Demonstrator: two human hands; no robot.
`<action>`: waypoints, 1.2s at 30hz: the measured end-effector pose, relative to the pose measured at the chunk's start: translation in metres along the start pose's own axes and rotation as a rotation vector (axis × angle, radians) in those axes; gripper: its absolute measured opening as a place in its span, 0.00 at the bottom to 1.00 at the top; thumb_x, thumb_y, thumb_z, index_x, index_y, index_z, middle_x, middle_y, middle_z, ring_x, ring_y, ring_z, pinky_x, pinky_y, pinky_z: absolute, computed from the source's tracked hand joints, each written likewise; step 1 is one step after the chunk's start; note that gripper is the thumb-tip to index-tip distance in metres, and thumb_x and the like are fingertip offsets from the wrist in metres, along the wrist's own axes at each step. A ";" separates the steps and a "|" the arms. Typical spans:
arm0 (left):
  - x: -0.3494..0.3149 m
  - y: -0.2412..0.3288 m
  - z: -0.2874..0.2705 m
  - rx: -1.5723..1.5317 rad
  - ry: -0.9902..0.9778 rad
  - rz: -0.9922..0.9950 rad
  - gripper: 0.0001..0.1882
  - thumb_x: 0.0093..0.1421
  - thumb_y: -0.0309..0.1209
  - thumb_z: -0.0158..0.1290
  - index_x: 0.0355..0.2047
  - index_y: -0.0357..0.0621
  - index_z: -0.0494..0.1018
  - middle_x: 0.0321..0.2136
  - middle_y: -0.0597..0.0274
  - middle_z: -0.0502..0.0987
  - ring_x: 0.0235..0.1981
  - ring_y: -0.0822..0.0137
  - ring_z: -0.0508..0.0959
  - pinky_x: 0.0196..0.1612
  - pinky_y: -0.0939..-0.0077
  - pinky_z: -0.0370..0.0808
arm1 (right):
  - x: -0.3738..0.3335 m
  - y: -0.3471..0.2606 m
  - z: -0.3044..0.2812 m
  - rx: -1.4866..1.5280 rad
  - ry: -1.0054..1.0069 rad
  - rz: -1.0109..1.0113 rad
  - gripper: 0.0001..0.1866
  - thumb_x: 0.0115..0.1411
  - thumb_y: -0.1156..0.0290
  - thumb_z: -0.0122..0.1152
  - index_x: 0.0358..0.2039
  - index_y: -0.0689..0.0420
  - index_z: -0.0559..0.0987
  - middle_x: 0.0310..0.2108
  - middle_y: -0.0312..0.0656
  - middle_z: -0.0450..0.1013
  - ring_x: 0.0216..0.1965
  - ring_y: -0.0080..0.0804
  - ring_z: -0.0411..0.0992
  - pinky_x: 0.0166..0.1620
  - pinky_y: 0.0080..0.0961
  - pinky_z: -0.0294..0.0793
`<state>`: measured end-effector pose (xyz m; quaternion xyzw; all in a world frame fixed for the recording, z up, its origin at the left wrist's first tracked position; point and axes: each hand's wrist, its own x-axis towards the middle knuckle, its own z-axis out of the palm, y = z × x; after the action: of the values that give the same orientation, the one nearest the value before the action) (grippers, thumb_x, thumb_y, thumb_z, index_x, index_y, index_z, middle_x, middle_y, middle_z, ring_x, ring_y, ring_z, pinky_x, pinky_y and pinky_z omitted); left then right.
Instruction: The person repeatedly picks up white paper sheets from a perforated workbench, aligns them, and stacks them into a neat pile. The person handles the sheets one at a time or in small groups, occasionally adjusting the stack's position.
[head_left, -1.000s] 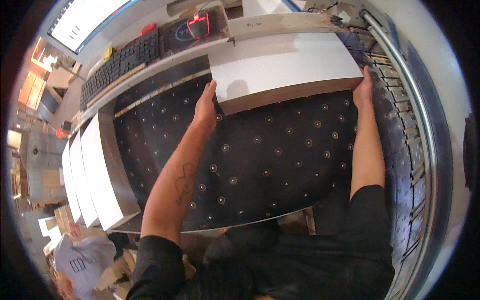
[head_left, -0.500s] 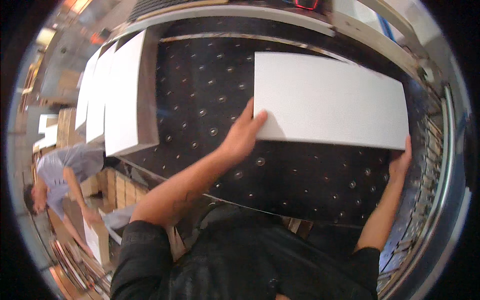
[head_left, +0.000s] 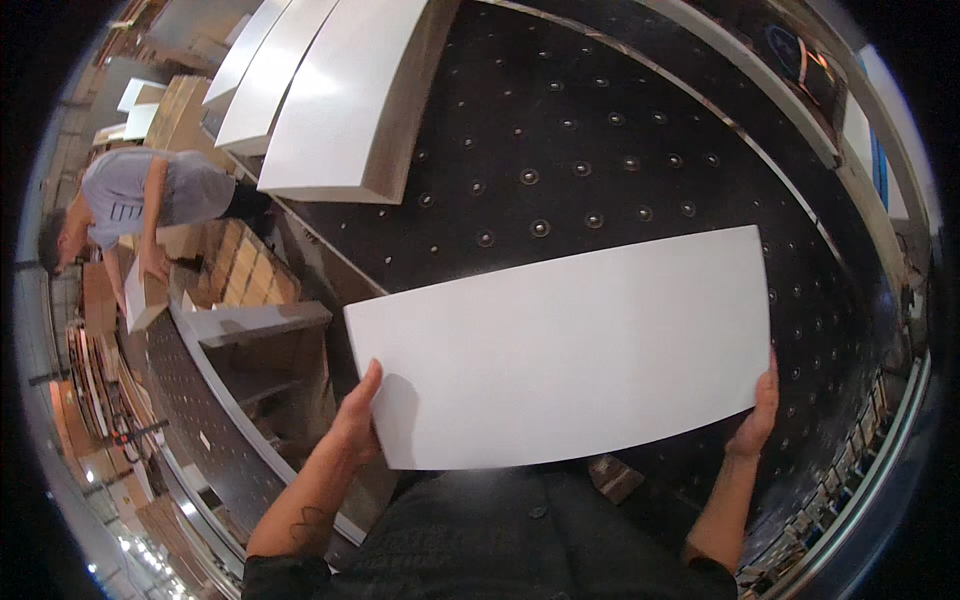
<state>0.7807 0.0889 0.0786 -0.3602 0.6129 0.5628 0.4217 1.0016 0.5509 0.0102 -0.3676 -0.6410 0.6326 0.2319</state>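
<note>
A white rectangular panel (head_left: 570, 350), or a stack of such panels, spans the space between my two hands in front of my body. My left hand (head_left: 358, 412) grips its left end, the thumb lying on the upper face and the other fingers hidden beneath. At the opposite end my right hand (head_left: 758, 412) closes round the right edge. Under and beyond the panel lies a black table top (head_left: 480, 130) dotted with small metal balls. Whether the panel touches that surface I cannot tell.
Three white-topped stacks (head_left: 340, 100) stand side by side at the table's far left. Beyond the left edge, a person in a grey shirt (head_left: 165, 190) bends over another white-topped piece (head_left: 146, 298). A metal rail (head_left: 890, 440) runs along the right. A pale beam (head_left: 740, 60) borders the far side.
The panel has come nearer to my body and tilted, both hands still holding its ends. My view has turned, so the stacks and the other person appear higher up.
</note>
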 end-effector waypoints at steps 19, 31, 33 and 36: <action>0.068 -0.049 -0.184 -0.360 -0.157 0.283 0.42 0.64 0.60 0.57 0.65 0.36 0.69 0.59 0.46 0.75 0.56 0.53 0.77 0.59 0.57 0.74 | 0.009 -0.043 0.196 0.183 -0.804 0.220 0.40 0.74 0.39 0.39 0.69 0.62 0.62 0.57 0.58 0.71 0.52 0.44 0.76 0.49 0.42 0.82; 0.010 0.056 -0.488 -0.158 0.066 0.370 0.54 0.58 0.65 0.61 0.66 0.28 0.64 0.57 0.34 0.73 0.57 0.42 0.76 0.60 0.50 0.72 | -0.158 0.003 0.431 0.511 -0.769 0.262 0.36 0.77 0.42 0.37 0.70 0.60 0.65 0.65 0.50 0.68 0.63 0.41 0.67 0.68 0.43 0.63; -0.005 0.060 -0.554 -0.138 0.083 0.408 0.54 0.60 0.63 0.59 0.70 0.30 0.59 0.60 0.29 0.69 0.58 0.39 0.74 0.62 0.44 0.69 | -0.181 0.019 0.506 -0.008 -0.832 -0.320 0.35 0.78 0.45 0.34 0.68 0.63 0.64 0.58 0.52 0.71 0.58 0.41 0.71 0.63 0.43 0.69; -0.012 0.057 -0.639 -0.256 0.130 0.396 0.44 0.64 0.61 0.56 0.67 0.37 0.67 0.55 0.40 0.76 0.53 0.48 0.79 0.57 0.51 0.76 | -0.221 0.035 0.617 0.296 -1.068 0.132 0.35 0.77 0.44 0.37 0.66 0.63 0.66 0.57 0.50 0.71 0.56 0.39 0.72 0.59 0.41 0.73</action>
<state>0.6621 -0.5401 0.1183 -0.3186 0.6212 0.6833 0.2138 0.6744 -0.0158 -0.0444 0.0011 -0.5495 0.8274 -0.1159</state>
